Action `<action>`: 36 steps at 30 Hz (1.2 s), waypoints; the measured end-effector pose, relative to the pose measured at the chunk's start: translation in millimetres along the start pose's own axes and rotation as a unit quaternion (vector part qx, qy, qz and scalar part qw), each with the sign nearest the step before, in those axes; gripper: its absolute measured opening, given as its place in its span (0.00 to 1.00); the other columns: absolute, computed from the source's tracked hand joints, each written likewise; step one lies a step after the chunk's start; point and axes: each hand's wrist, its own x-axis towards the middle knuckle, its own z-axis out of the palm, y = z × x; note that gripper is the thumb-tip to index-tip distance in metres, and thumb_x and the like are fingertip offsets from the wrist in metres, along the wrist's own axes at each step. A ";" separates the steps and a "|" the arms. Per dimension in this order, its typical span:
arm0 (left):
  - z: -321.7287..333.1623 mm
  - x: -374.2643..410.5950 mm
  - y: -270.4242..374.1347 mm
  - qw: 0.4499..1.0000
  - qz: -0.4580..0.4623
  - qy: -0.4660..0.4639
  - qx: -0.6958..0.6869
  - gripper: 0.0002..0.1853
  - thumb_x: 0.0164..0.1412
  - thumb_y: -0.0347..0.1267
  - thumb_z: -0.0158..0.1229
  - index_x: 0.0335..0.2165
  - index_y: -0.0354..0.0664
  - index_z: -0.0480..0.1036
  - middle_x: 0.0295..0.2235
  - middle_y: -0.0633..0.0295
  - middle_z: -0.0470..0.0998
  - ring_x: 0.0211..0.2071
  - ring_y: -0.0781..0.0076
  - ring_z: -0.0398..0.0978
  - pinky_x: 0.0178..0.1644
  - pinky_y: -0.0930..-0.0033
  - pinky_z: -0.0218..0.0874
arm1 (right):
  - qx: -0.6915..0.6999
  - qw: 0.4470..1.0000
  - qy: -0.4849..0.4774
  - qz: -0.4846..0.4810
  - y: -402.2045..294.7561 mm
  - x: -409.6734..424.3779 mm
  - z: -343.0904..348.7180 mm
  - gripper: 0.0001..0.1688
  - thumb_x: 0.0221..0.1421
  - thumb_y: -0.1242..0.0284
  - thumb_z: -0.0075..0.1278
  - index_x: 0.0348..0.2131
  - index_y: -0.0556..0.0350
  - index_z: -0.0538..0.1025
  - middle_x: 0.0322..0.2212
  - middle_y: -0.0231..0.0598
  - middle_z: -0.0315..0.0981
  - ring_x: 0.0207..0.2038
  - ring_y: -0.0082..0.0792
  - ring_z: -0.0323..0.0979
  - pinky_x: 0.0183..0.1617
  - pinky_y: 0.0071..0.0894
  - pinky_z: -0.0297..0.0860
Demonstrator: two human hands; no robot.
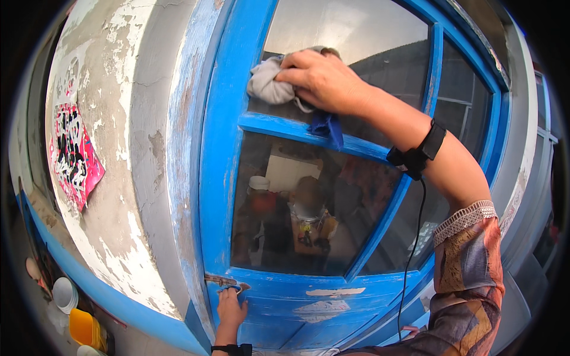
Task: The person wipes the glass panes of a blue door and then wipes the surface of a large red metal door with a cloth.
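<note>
My right hand is raised against the upper glass pane of a blue-painted wooden door. It grips a bunched grey cloth, pressed near the pane's left edge. A dark blue piece of fabric dangles below that hand, over the horizontal glazing bar. Lower down, my left hand has its fingers hooked on a small door handle, mostly covered by the fingers. Just above it is a rusty metal latch. The lower pane shows dim reflections and shapes.
Left of the door stands a plastered wall with peeling paint and a torn pink poster. White buckets and a yellow container sit on the ground at lower left. A black cable hangs from my right wrist strap.
</note>
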 end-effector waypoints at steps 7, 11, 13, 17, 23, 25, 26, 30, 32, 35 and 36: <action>6.2 -2.1 4.8 1.000 0.003 -0.001 -0.020 0.21 0.46 0.30 0.66 0.40 0.41 0.66 0.41 0.51 0.70 0.47 0.49 0.68 0.44 0.53 0.66 | -0.174 0.896 0.193 0.361 168.6 27.1 -55.6 0.14 0.50 0.70 0.44 0.32 0.58 0.78 0.37 0.59 0.73 0.39 0.58 0.71 0.42 0.53 0.68; 12.3 -5.0 12.0 1.000 0.004 0.004 -0.028 0.22 0.46 0.30 0.66 0.40 0.41 0.66 0.40 0.51 0.70 0.47 0.48 0.68 0.44 0.53 0.66 | -0.129 0.942 0.252 0.181 106.1 23.1 -15.0 0.12 0.48 0.73 0.46 0.34 0.57 0.76 0.34 0.57 0.70 0.39 0.58 0.68 0.45 0.51 0.67; -3.0 -1.0 -1.8 0.999 -0.012 0.030 -0.008 0.22 0.46 0.30 0.66 0.40 0.41 0.66 0.40 0.51 0.70 0.47 0.49 0.68 0.45 0.53 0.66 | 0.003 0.980 0.185 0.072 26.0 23.3 -1.8 0.11 0.48 0.74 0.46 0.34 0.55 0.75 0.33 0.55 0.70 0.40 0.58 0.69 0.44 0.49 0.68; 3.1 -3.5 7.3 0.999 -0.008 0.011 -0.029 0.22 0.46 0.29 0.66 0.40 0.42 0.66 0.41 0.52 0.70 0.47 0.49 0.68 0.45 0.53 0.65 | 0.039 0.998 0.010 -0.040 -39.9 -15.0 22.5 0.20 0.47 0.81 0.52 0.43 0.51 0.75 0.44 0.44 0.68 0.48 0.46 0.67 0.48 0.41 0.68; 9.0 -2.7 3.1 1.000 -0.014 -0.002 -0.021 0.21 0.47 0.29 0.65 0.40 0.41 0.66 0.41 0.52 0.70 0.47 0.48 0.67 0.46 0.53 0.65 | -0.020 0.998 0.059 0.026 -60.5 3.0 27.9 0.20 0.46 0.81 0.51 0.41 0.50 0.76 0.44 0.38 0.68 0.48 0.42 0.66 0.46 0.41 0.67; 12.1 1.0 4.2 1.000 -0.011 -0.005 -0.015 0.21 0.47 0.29 0.65 0.39 0.40 0.66 0.41 0.52 0.70 0.47 0.48 0.67 0.46 0.53 0.64 | -0.030 0.996 0.019 0.076 -69.5 4.3 28.3 0.18 0.45 0.81 0.50 0.40 0.50 0.77 0.43 0.36 0.68 0.47 0.40 0.66 0.44 0.39 0.67; 13.4 0.6 5.5 1.000 -0.008 -0.007 -0.010 0.21 0.47 0.29 0.65 0.40 0.40 0.66 0.41 0.52 0.70 0.47 0.48 0.67 0.47 0.53 0.64 | -0.015 0.996 0.002 0.086 -67.2 0.4 26.2 0.18 0.45 0.81 0.50 0.39 0.52 0.77 0.42 0.36 0.69 0.46 0.40 0.67 0.44 0.39 0.67; -0.5 0.0 -5.4 0.999 -0.021 -0.026 0.015 0.23 0.47 0.30 0.65 0.42 0.40 0.66 0.43 0.50 0.71 0.49 0.48 0.67 0.49 0.53 0.63 | 0.015 0.992 -0.025 0.120 -60.2 -42.2 7.3 0.18 0.44 0.82 0.50 0.39 0.54 0.77 0.41 0.38 0.68 0.45 0.43 0.67 0.45 0.41 0.67; 2.2 -1.0 -4.1 0.999 -0.015 -0.042 0.007 0.24 0.47 0.30 0.65 0.43 0.39 0.66 0.44 0.50 0.71 0.49 0.48 0.67 0.50 0.53 0.62 | 0.027 0.989 -0.038 0.143 -46.7 -92.1 -18.2 0.16 0.43 0.82 0.49 0.36 0.54 0.76 0.40 0.39 0.68 0.46 0.44 0.67 0.45 0.42 0.67; 5.9 1.0 -2.2 0.999 -0.004 -0.046 -0.008 0.24 0.47 0.29 0.66 0.43 0.38 0.66 0.43 0.49 0.71 0.49 0.48 0.67 0.49 0.54 0.62 | -0.021 0.976 -0.095 0.196 -30.2 -169.4 -63.6 0.16 0.41 0.84 0.50 0.35 0.54 0.76 0.39 0.39 0.67 0.46 0.45 0.67 0.44 0.42 0.67; 6.0 1.0 -1.9 0.999 0.000 -0.043 -0.009 0.24 0.47 0.29 0.66 0.43 0.38 0.65 0.43 0.49 0.71 0.48 0.48 0.67 0.49 0.54 0.62 | -0.046 0.967 -0.129 0.215 -25.5 -193.3 -80.9 0.17 0.40 0.84 0.50 0.35 0.55 0.75 0.39 0.39 0.68 0.46 0.45 0.67 0.45 0.42 0.67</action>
